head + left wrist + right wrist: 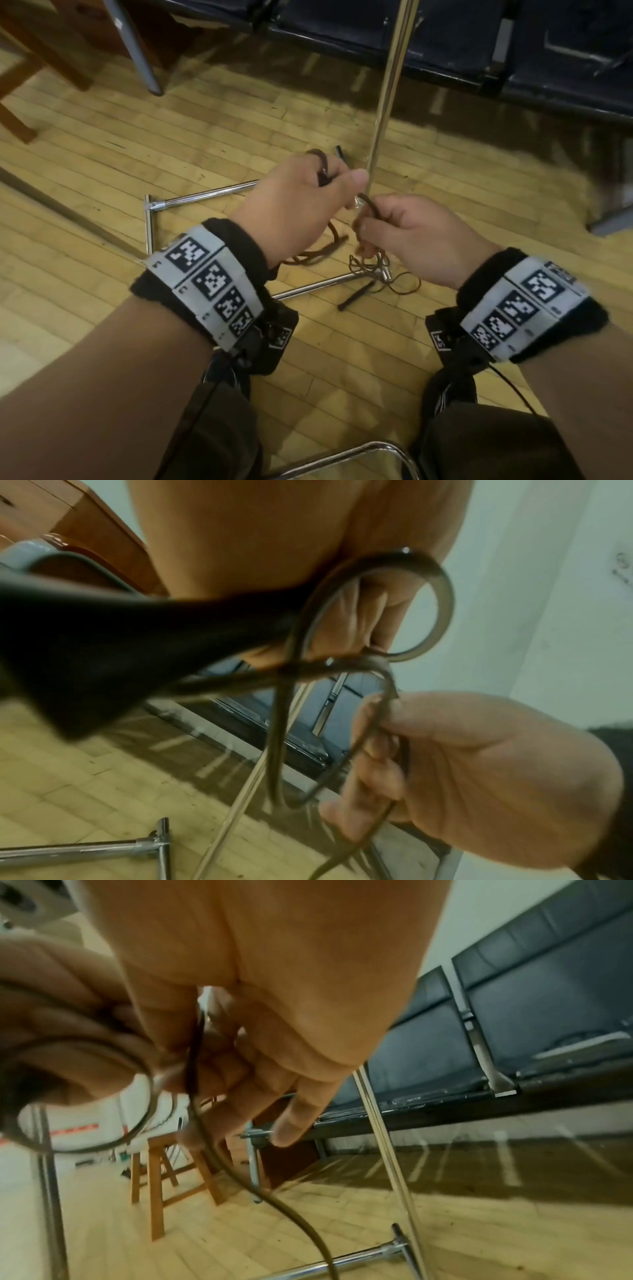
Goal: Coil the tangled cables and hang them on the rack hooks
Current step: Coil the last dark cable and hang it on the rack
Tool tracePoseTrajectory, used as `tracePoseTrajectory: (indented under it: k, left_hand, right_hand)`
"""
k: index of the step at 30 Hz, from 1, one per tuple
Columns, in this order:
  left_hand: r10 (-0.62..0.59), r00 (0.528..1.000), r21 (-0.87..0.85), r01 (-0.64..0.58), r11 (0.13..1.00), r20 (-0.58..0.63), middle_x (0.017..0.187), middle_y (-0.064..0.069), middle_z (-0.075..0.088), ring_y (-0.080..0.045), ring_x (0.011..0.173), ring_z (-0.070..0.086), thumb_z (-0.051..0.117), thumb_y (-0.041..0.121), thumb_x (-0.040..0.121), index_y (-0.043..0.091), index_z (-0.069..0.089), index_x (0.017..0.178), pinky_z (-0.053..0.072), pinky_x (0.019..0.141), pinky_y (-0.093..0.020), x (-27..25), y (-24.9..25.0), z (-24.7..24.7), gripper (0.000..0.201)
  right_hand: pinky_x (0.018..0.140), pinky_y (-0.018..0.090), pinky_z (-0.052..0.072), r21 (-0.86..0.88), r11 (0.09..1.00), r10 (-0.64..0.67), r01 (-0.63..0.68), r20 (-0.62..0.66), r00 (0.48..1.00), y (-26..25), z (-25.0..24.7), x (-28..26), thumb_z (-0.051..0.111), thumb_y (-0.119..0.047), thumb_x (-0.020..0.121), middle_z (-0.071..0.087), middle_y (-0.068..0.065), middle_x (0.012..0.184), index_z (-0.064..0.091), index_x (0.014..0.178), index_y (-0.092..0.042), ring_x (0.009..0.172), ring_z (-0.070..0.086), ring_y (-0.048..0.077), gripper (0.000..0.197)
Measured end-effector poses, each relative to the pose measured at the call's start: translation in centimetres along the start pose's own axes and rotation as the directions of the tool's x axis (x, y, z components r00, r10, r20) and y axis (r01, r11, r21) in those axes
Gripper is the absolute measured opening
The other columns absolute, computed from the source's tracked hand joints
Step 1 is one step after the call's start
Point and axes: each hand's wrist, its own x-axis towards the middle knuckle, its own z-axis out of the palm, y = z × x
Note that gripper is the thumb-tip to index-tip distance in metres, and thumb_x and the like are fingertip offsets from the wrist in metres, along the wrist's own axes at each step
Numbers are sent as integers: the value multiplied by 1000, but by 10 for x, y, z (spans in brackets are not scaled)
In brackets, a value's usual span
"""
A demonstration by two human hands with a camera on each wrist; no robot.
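Both hands work one dark brown cable in front of the chrome rack pole [387,102]. My left hand [308,195] grips a small coil of it; a loop [441,601] arcs out past the curled fingers, and a dark end [340,151] sticks up beyond the knuckles. My right hand [404,233] pinches the cable [370,205] just right of the left thumb. From there the cable [205,1139] hangs to the floor, where slack [318,253] lies under my left hand. A thin tangled cable [371,270] sits on the rack's base bar [318,286].
The rack's chrome base frame [150,222] lies on the wooden floor. A row of black bench seats [479,51] runs across the back, with a grey leg [137,51] at the left. A wooden stool [164,1177] stands at the left. A chrome chair frame [342,455] is between my knees.
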Motion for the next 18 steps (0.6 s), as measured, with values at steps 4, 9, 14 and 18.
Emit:
tracePoseTrajectory:
  k: [4,9,14,18]
  left_hand:
    - [-98,972,-32,93,995,-215,60,15,60,3,46,49,62,54,101,31,66,77,40,42,-10,6,-11,-17,34]
    - [-202,875,-62,194,979,-440,60,25,62,10,51,57,58,57,102,33,68,85,46,47,-18,6,-20,-38,31]
    - [-266,921,320,353,879,-286,120,3,75,-17,102,73,47,42,112,42,56,147,58,78,-37,9,-9,-34,37]
    - [-258,927,356,346,868,-272,151,1,60,-26,126,65,44,36,113,47,39,158,57,100,-49,5,10,-31,46]
  right_hand:
    - [62,33,47,-105,992,67,-72,-43,997,17,-9,-1,46,-54,102,70,-11,78,66,86,-33,69,64,1,33]
    - [58,31,42,-457,834,368,-308,45,929,46,-18,-3,39,-43,109,68,7,85,65,101,-17,72,61,20,38]
    - [56,31,39,-406,885,257,-227,20,966,39,-18,-4,42,-40,108,60,1,73,63,89,-16,62,53,15,37]
    - [57,34,43,-450,861,234,-236,-61,970,29,-23,0,41,-38,108,63,4,76,64,88,-16,67,58,19,37]
